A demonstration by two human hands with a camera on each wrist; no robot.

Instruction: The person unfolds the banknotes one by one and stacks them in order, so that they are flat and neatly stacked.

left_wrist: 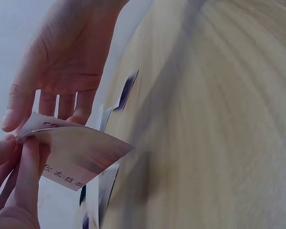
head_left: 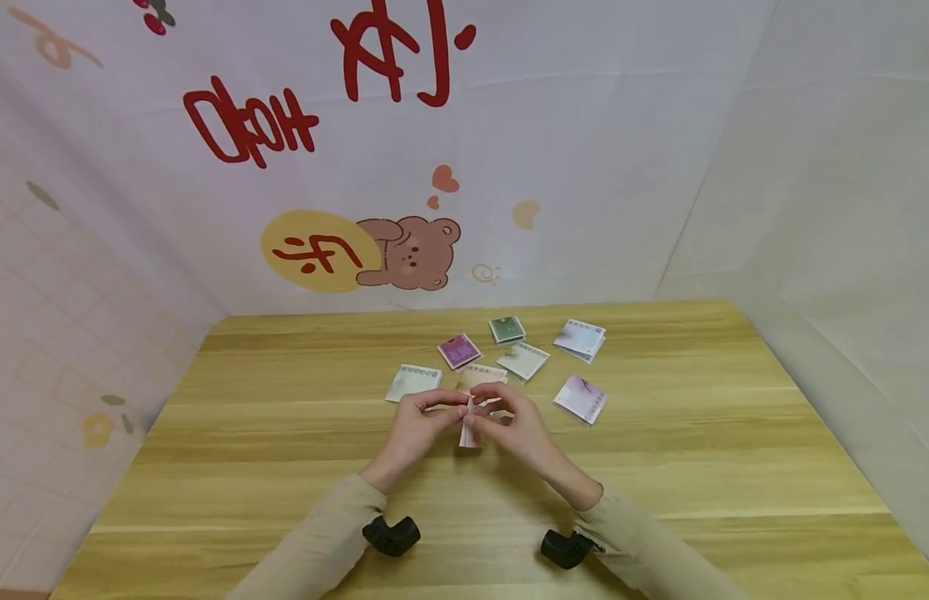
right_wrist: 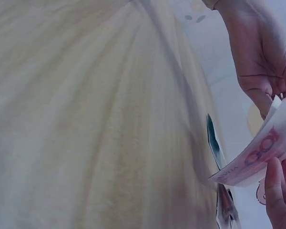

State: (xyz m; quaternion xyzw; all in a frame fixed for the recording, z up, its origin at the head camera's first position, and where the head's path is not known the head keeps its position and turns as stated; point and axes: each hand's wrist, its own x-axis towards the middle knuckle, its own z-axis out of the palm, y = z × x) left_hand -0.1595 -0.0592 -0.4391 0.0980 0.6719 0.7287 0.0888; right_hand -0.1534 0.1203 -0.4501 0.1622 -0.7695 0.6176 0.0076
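Close over the table, both hands hold a folded pinkish banknote upright, its lower edges parted. My left hand pinches its left side between thumb and fingers. On the other side my right hand pinches it, thumb on the near face. In the right wrist view, red "100" digits show on the banknote, and the left hand comes in from above. Printed characters appear on the banknote in the left wrist view. Just behind the hands lies a folded orange-pink banknote, partly hidden by the fingers.
More folded banknotes lie on the wooden table: a pale green one, a magenta one, a dark green one, a whitish one, a bluish one and a purple one. A printed cloth hangs behind.
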